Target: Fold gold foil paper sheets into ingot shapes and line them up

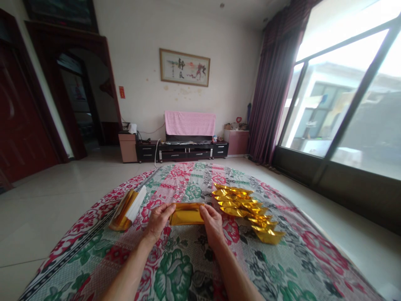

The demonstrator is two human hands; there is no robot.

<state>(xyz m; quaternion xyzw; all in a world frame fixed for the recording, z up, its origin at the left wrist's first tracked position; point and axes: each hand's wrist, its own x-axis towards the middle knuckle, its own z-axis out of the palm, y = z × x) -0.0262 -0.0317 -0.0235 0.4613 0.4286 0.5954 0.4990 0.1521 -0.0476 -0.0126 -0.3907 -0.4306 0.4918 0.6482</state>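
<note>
At ten o'clock from the hands, a stack of gold paper (127, 210) lies on the floral cloth (188, 267). The left hand (158, 220) pinches the left end of a gold foil sheet (186, 214), which rests on the cloth at twelve o'clock. The right hand (213, 223) pinches its right end. A fold seems to be in hand, and creasing it cleanly calls for even thumb pressure. At two o'clock lies a row of folded gold pieces (247, 211).

The left hand (158, 220) and right hand (213, 221) cover both ends of the gold paper (186, 214) they pinch. Both arms (131, 267) run off the bottom. Far past the grip, things on the black cabinet (188, 154) look too tiny to tell.
</note>
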